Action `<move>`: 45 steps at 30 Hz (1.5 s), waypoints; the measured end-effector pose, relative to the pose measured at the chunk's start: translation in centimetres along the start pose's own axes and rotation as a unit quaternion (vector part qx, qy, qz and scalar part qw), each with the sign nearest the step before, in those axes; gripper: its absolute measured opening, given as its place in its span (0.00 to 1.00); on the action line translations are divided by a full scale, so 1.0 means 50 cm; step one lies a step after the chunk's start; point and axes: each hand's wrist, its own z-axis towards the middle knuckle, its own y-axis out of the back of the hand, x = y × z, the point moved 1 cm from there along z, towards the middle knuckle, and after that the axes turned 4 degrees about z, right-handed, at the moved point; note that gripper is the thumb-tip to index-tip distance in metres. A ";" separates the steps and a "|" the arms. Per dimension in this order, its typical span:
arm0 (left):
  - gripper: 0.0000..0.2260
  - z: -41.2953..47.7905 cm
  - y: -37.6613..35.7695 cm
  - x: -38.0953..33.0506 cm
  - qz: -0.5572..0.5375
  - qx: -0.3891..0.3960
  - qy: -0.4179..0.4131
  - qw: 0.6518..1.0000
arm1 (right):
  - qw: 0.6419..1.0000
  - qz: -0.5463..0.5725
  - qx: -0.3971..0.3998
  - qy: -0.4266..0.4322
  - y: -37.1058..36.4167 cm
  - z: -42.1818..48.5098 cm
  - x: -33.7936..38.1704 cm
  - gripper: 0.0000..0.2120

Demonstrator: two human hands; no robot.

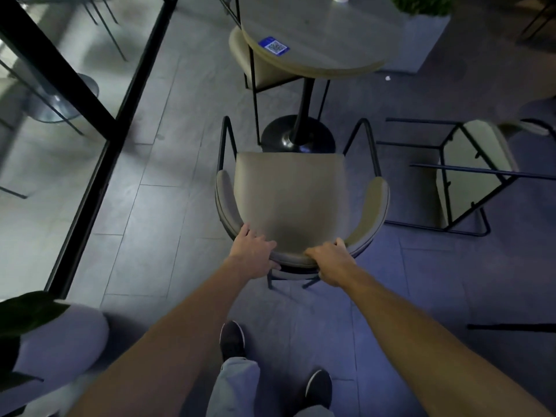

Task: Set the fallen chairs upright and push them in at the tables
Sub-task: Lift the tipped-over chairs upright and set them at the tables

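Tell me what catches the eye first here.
Dead centre, the left hand and right hand grip the curved backrest of an upright beige armchair. It faces a round table bearing a blue QR sticker. To the right, a matching fallen chair lies on its side on the floor, legs pointing left.

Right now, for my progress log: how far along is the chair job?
Done: the far chair sits tucked at the round table. In hand: left hand and right hand grip the upright chair by its back, not yet pushed in. Left: the fallen chair lies on its side.
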 end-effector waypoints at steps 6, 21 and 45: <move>0.26 0.056 0.000 0.151 0.016 0.023 -0.004 1.000 | 0.999 0.037 -0.006 0.012 0.054 0.114 0.068 0.18; 0.24 0.223 0.050 0.444 0.059 -0.002 -0.007 0.998 | 0.987 0.103 -0.093 -0.076 0.178 0.364 0.107 0.12; 0.25 0.368 0.093 0.576 0.077 -0.064 -0.007 0.995 | 0.984 0.114 -0.090 -0.103 0.262 0.520 0.080 0.14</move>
